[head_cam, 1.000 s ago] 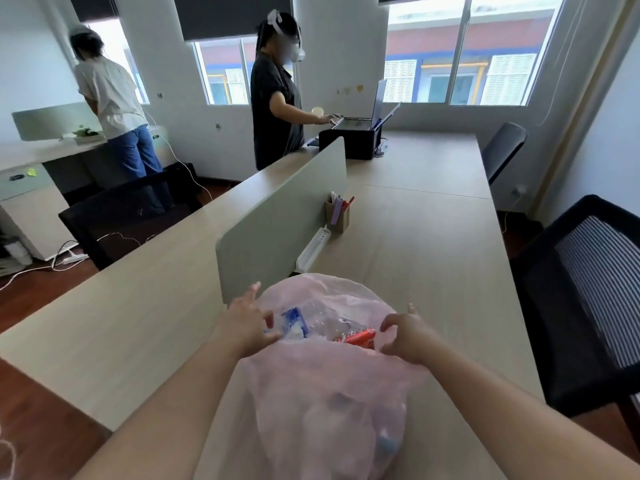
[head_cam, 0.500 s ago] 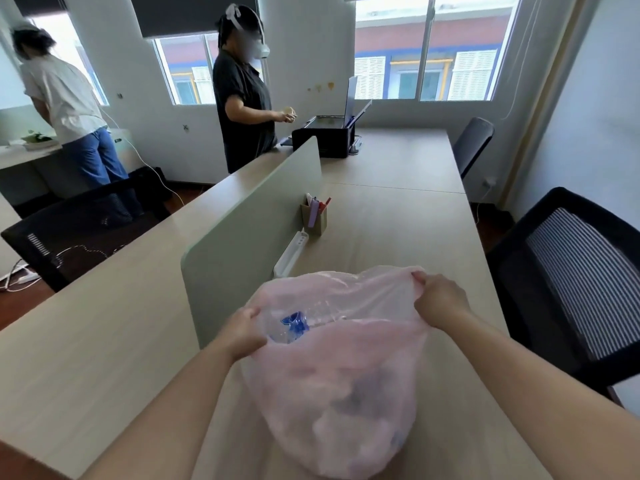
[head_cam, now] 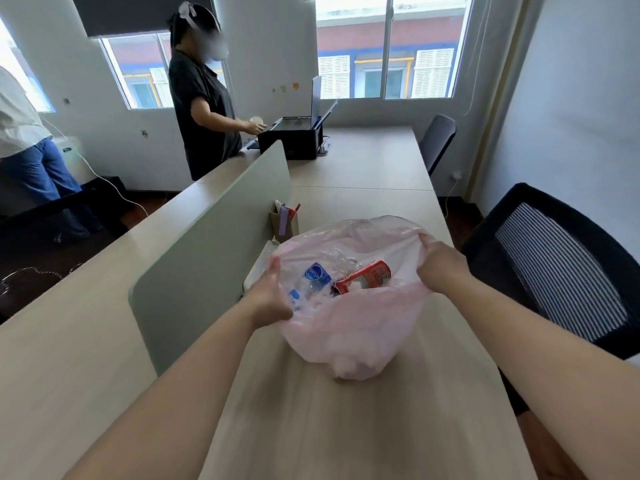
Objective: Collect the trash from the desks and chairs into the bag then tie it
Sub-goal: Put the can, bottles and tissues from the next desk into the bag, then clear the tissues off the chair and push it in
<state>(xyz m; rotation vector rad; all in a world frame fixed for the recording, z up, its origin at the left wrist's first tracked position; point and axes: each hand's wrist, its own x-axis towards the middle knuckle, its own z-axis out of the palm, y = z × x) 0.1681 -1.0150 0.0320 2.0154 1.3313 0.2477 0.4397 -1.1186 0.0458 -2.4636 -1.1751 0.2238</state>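
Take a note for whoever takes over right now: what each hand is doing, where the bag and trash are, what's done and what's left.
Left hand: grips the near-left rim of the pink bag.
Right hand: grips the right rim and holds the mouth open.
The bag sits on the desk, beside the divider.
Done: the trash inside includes a plastic bottle with a blue label and a red can.
Left: the bag is not yet tied. Whether trash remains elsewhere cannot be told. If none does, gather the rim and knot it.
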